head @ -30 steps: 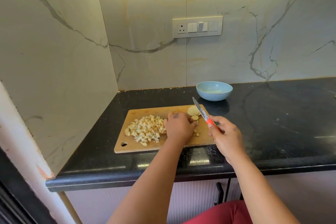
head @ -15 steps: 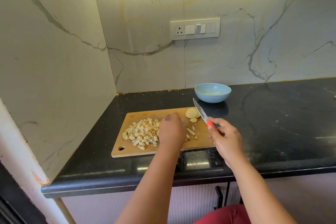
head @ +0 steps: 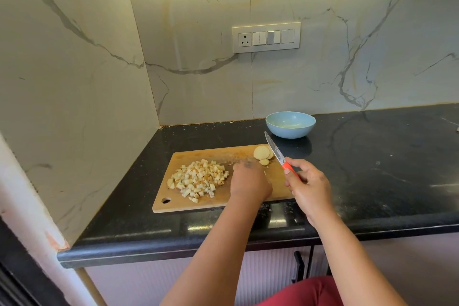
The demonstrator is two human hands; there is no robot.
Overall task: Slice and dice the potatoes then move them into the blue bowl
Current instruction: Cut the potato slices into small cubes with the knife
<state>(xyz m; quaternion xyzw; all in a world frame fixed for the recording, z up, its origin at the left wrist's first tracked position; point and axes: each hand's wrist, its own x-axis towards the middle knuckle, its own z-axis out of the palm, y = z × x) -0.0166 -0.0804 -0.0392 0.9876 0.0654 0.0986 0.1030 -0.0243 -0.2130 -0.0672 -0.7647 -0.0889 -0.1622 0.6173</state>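
A heap of diced potato lies on the left half of the wooden cutting board. Two or three round potato slices sit at the board's far right corner. My left hand rests palm down on the board just right of the heap, fingers curled under and hidden. My right hand grips the orange handle of a knife, held above the board's right edge with its blade pointing up and away. The blue bowl stands empty behind the board.
The black countertop runs off to the right. Marble walls close the corner at the left and behind, with a switch panel on the back wall. Cabinet handles hang below the counter's front edge.
My left hand slid left toward the diced heap, then came back right and now covers the few loose pieces seen beside it before. The knife has hardly moved.
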